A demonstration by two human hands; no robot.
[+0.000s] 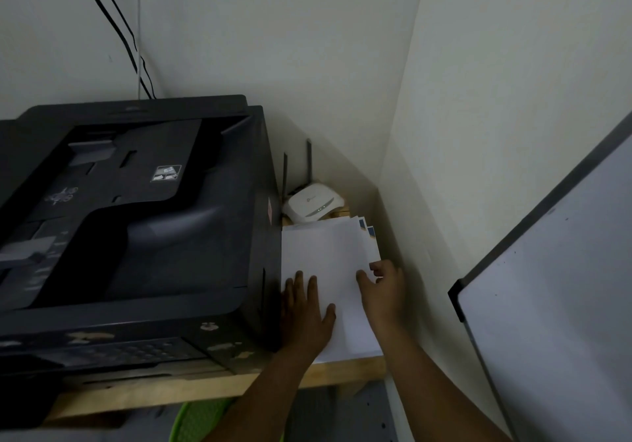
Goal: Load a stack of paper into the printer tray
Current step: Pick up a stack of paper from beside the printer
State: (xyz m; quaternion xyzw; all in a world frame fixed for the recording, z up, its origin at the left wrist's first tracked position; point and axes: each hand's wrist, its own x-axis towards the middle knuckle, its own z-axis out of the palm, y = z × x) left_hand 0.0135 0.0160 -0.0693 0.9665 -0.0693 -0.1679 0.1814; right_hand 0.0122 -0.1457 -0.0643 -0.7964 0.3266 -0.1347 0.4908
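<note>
A large black printer [136, 222] fills the left of the head view on a wooden shelf [349, 369]. To its right lies a stack of white paper [325, 250] on the shelf. My left hand [307, 311] rests flat on top of the stack, fingers spread, near the printer's side. My right hand [383, 287] curls its fingers over the stack's right edge, thumb on top. The printer's paper tray is not clearly visible; the front of the machine is dark.
A white router [313, 203] with two antennas sits behind the paper in the corner. A whiteboard [554, 304] leans at the right. Black cables [113, 20] run down the wall behind the printer. A green object [195, 417] shows under the shelf.
</note>
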